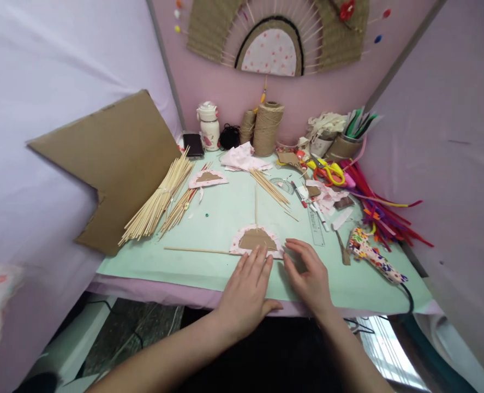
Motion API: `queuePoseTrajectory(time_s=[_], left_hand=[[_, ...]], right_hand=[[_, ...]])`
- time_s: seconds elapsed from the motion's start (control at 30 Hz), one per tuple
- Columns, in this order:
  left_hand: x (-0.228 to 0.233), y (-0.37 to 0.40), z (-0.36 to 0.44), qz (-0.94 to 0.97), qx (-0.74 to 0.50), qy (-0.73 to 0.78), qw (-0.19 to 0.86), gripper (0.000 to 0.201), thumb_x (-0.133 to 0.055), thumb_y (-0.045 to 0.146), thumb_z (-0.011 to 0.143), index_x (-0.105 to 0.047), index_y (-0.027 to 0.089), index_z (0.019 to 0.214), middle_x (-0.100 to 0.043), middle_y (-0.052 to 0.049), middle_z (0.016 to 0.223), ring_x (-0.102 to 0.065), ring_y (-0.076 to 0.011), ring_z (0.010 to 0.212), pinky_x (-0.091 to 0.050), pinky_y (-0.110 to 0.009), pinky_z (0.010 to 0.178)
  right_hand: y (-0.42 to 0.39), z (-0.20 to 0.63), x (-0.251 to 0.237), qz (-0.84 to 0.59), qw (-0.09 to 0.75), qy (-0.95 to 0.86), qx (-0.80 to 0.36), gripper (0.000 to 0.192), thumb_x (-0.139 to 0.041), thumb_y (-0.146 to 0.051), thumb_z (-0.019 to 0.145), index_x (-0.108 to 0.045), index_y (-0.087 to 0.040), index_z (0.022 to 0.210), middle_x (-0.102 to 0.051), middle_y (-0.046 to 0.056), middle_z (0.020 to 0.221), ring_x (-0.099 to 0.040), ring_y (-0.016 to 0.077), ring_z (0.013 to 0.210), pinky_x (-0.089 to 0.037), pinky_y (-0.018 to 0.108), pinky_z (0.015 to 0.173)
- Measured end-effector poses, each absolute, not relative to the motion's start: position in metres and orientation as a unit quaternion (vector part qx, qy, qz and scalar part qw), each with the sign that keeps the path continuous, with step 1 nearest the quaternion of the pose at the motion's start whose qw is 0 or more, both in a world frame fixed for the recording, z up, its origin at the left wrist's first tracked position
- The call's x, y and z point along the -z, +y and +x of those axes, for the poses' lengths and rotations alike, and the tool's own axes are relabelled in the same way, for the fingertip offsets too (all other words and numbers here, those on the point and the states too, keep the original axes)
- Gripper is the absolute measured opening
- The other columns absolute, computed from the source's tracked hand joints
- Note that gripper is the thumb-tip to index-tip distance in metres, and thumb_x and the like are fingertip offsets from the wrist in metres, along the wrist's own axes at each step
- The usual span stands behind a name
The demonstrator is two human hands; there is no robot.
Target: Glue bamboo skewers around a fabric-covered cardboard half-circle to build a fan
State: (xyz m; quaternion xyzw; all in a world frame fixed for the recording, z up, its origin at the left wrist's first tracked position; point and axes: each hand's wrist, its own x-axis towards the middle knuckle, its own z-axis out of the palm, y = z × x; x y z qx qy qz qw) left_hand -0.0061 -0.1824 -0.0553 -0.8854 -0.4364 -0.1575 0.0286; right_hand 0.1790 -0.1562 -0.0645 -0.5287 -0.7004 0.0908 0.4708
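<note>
A cardboard half-circle (pixel 253 238) edged with pink dotted fabric lies near the table's front. One thin wooden stick (pixel 201 250) runs out from its left corner, and another stick (pixel 256 204) points straight back from the middle of its curve. My left hand (pixel 248 284) rests flat over its lower edge, fingers stretched out. At the right corner is my right hand (pixel 309 273), thumb and fingers apart, the fingertips at or close to the fabric edge. Whether they touch it I cannot tell.
Bundled sticks (pixel 160 199) and folded cardboard (pixel 114 164) stand left. A second fabric-edged half-circle (pixel 208 178) lies behind. Loose sticks (pixel 270 188), yellow-handled scissors (pixel 332 172), a ruler (pixel 316 226), a patterned glue gun (pixel 375 255) and pipe cleaners (pixel 383 204) lie right. Twine spools (pixel 267 130) stand at the back.
</note>
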Motion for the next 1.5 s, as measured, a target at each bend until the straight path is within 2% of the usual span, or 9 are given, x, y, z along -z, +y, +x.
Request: queuePoseTrajectory(time_s=[0.23, 0.43, 0.7, 0.77, 0.9, 0.97, 1.13, 1.33, 1.5], left_hand=[[0.067, -0.168, 0.009, -0.863, 0.140, -0.482, 0.058, 0.102, -0.055, 0.078, 0.074, -0.043, 0.003, 0.141, -0.035, -0.022, 0.152, -0.036, -0.0344, 0.141, -0.032, -0.046, 0.114], [0.067, -0.171, 0.009, -0.860, 0.146, -0.485, 0.063, 0.095, -0.051, 0.076, 0.078, -0.046, 0.005, 0.141, -0.039, -0.019, 0.151, -0.036, -0.0323, 0.141, -0.029, -0.044, 0.116], [0.066, -0.170, 0.009, -0.857, 0.178, -0.482, 0.035, 0.096, -0.057, 0.072, 0.078, -0.041, 0.002, 0.142, -0.036, -0.024, 0.152, -0.033, -0.0346, 0.142, -0.029, -0.047, 0.115], [0.063, -0.172, 0.006, -0.855, 0.226, -0.466, 0.013, 0.089, -0.059, 0.066, 0.080, -0.042, 0.002, 0.140, -0.039, -0.024, 0.150, -0.033, -0.0346, 0.142, -0.032, -0.047, 0.113], [0.054, -0.174, -0.012, -0.823, 0.368, -0.432, -0.023, 0.034, -0.056, 0.036, 0.092, -0.060, 0.014, 0.117, -0.062, -0.014, 0.128, -0.051, -0.0254, 0.128, -0.033, -0.045, 0.112], [0.049, -0.174, -0.030, -0.785, 0.407, -0.467, -0.007, 0.017, -0.055, 0.025, 0.091, -0.063, 0.020, 0.106, -0.068, -0.008, 0.114, -0.058, -0.0219, 0.116, -0.033, -0.045, 0.108], [0.046, -0.162, -0.082, -0.722, 0.360, -0.590, 0.032, 0.015, -0.058, 0.020, 0.089, -0.065, 0.020, 0.102, -0.066, -0.008, 0.109, -0.056, -0.0246, 0.109, -0.037, -0.043, 0.096], [0.047, -0.153, -0.121, -0.731, 0.306, -0.609, 0.029, 0.020, -0.057, 0.024, 0.090, -0.065, 0.021, 0.109, -0.065, -0.008, 0.113, -0.055, -0.0255, 0.112, -0.035, -0.044, 0.097], [0.044, -0.158, -0.130, -0.726, 0.327, -0.604, 0.043, 0.014, -0.057, 0.024, 0.092, -0.067, 0.021, 0.101, -0.067, -0.007, 0.108, -0.058, -0.0239, 0.107, -0.037, -0.043, 0.095]], right_hand=[[-0.159, 0.183, 0.070, -0.532, 0.481, -0.690, -0.098, 0.014, -0.058, -0.020, 0.090, -0.063, -0.022, 0.102, -0.069, 0.007, 0.100, -0.064, 0.0205, 0.097, -0.052, 0.038, 0.089], [-0.133, 0.183, 0.050, -0.535, 0.414, -0.705, -0.212, 0.015, -0.057, -0.027, 0.091, -0.064, -0.022, 0.103, -0.069, 0.006, 0.102, -0.065, 0.0204, 0.096, -0.052, 0.037, 0.088], [-0.094, 0.171, 0.045, -0.463, 0.381, -0.772, -0.209, 0.017, -0.051, -0.024, 0.093, -0.064, -0.023, 0.104, -0.068, 0.008, 0.108, -0.063, 0.0219, 0.104, -0.049, 0.041, 0.094], [-0.095, 0.170, 0.050, -0.458, 0.399, -0.768, -0.206, 0.016, -0.051, -0.024, 0.093, -0.064, -0.023, 0.103, -0.068, 0.009, 0.109, -0.062, 0.0221, 0.105, -0.050, 0.042, 0.094], [-0.097, 0.173, 0.055, -0.464, 0.431, -0.751, -0.186, 0.013, -0.054, -0.025, 0.092, -0.064, -0.023, 0.100, -0.067, 0.009, 0.108, -0.063, 0.0225, 0.104, -0.050, 0.043, 0.093], [-0.097, 0.174, 0.055, -0.467, 0.435, -0.749, -0.177, 0.012, -0.054, -0.026, 0.091, -0.064, -0.022, 0.098, -0.068, 0.010, 0.106, -0.063, 0.0224, 0.102, -0.050, 0.043, 0.093], [-0.099, 0.174, 0.053, -0.473, 0.438, -0.746, -0.170, 0.012, -0.057, -0.026, 0.088, -0.065, -0.022, 0.096, -0.068, 0.010, 0.106, -0.064, 0.0223, 0.103, -0.050, 0.042, 0.093], [-0.102, 0.174, 0.050, -0.486, 0.444, -0.736, -0.157, 0.011, -0.058, -0.025, 0.087, -0.066, -0.022, 0.094, -0.070, 0.008, 0.104, -0.064, 0.0222, 0.100, -0.050, 0.042, 0.092], [-0.102, 0.175, 0.048, -0.497, 0.468, -0.717, -0.145, 0.010, -0.057, -0.022, 0.086, -0.066, -0.021, 0.091, -0.070, 0.009, 0.101, -0.065, 0.0219, 0.098, -0.051, 0.040, 0.090]])
